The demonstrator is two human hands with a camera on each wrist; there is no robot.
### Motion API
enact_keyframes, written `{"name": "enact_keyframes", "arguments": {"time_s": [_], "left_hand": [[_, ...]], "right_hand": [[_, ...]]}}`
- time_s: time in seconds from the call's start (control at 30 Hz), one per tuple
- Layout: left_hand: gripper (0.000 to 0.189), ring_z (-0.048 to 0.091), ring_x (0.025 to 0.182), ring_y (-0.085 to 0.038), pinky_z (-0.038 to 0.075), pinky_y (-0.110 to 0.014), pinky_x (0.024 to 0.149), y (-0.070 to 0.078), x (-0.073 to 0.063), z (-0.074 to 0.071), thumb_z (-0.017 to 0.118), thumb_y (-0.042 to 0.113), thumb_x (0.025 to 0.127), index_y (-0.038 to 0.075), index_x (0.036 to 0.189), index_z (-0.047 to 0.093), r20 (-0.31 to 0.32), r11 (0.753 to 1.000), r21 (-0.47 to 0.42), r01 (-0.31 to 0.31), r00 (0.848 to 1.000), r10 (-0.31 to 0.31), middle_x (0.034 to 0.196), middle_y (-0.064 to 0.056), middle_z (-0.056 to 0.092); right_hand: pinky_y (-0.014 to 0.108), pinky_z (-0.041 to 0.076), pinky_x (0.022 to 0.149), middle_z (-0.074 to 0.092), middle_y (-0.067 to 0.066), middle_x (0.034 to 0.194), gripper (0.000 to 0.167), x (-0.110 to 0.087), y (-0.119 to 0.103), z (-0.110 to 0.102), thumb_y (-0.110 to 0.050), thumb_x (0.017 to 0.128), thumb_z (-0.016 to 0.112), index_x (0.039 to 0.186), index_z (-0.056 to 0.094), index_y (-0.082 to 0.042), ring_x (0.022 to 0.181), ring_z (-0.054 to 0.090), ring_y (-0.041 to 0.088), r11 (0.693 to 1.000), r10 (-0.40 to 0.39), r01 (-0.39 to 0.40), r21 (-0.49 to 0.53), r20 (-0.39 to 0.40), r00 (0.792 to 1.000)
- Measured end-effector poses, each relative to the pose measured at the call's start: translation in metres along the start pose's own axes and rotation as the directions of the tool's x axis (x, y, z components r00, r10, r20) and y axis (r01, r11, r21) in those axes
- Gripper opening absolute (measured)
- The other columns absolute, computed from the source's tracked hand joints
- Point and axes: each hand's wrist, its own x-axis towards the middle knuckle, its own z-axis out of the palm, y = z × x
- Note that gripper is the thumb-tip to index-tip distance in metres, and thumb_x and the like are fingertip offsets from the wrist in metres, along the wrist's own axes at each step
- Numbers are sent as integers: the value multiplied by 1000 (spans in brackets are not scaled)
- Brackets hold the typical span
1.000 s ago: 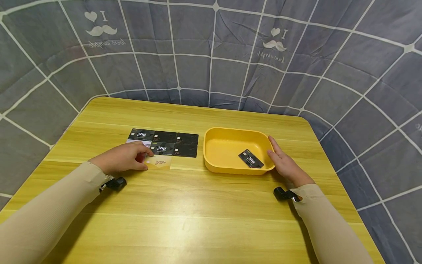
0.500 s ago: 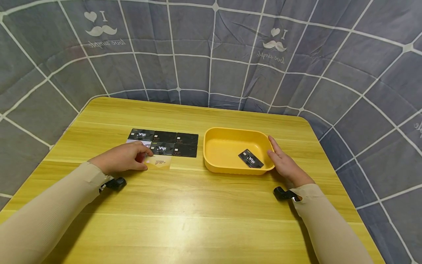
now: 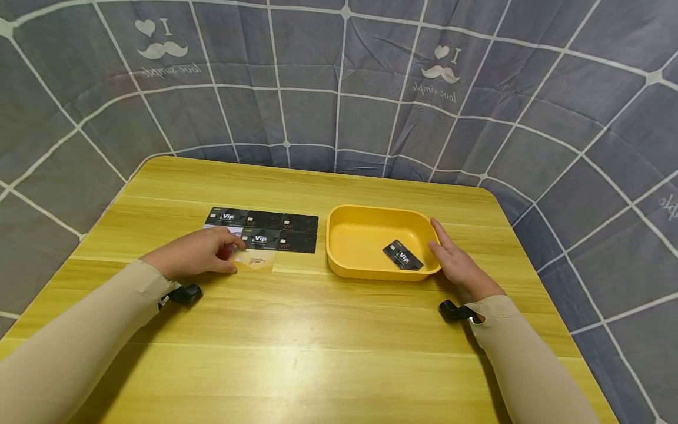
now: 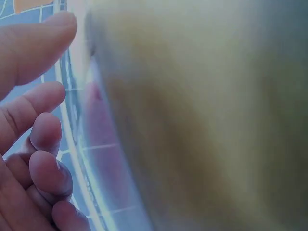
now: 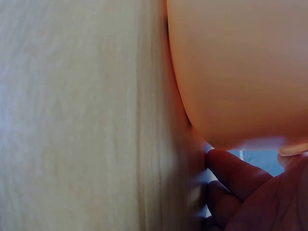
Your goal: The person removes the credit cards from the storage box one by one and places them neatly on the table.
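Black cards lettered VIP (image 3: 300, 222) lie flat in two touching rows at the left in the head view. A pale purplish card (image 3: 233, 231) and a gold card (image 3: 261, 261) adjoin them, partly covered by my left hand (image 3: 193, 253). That hand's thumb and index fingertips rest by the gold card's left end, apart from each other; in the left wrist view its fingers (image 4: 45, 132) bend loosely. My right hand (image 3: 463, 268) grips the right end of a yellow rectangular tub (image 3: 381, 274), thumb over the rim. Inside lies one black Vip card (image 3: 402, 255), tilted askew.
The wooden table (image 3: 296, 353) carries the cards and the tub side by side. A grey curtain (image 3: 312, 59) with white grid lines hangs along the table's back and sides. Black wrist cameras (image 3: 188, 294) are strapped below both hands.
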Motion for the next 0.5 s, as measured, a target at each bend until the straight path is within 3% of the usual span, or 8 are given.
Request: {"name": "enact_keyframes", "arguments": {"time_s": [0.17, 0.23, 0.5], "left_hand": [[51, 59, 92, -19, 52, -39, 84, 4, 0, -11, 80, 27, 95, 7, 139, 66, -43, 1000, -20, 10, 999, -11, 109, -7, 64], [51, 59, 92, -21, 52, -38, 80, 6, 1, -17, 78, 25, 96, 6, 142, 64, -53, 1000, -23, 17, 998, -18, 112, -10, 63], [54, 50, 82, -22, 43, -37, 73, 13, 6, -38, 74, 23, 99, 4, 147, 57, -125, 1000, -16, 3, 992, -5, 105, -10, 57]], "right_hand": [[67, 9, 127, -2, 10, 178, 68, -1, -1, -1, -50, 114, 27, 169, -10, -34, 162, 7, 47, 1000, 6, -6, 5, 1, 1000], [67, 9, 127, -2, 11, 178, 68, -1, -1, -1, -50, 114, 27, 169, -10, -34, 162, 7, 47, 1000, 5, -5, 6, 1, 1000], [66, 7, 127, -3, 10, 178, 68, -1, -2, 1, -48, 114, 28, 169, -11, -35, 163, 4, 46, 1000, 10, -10, 29, 7, 1000]]}}
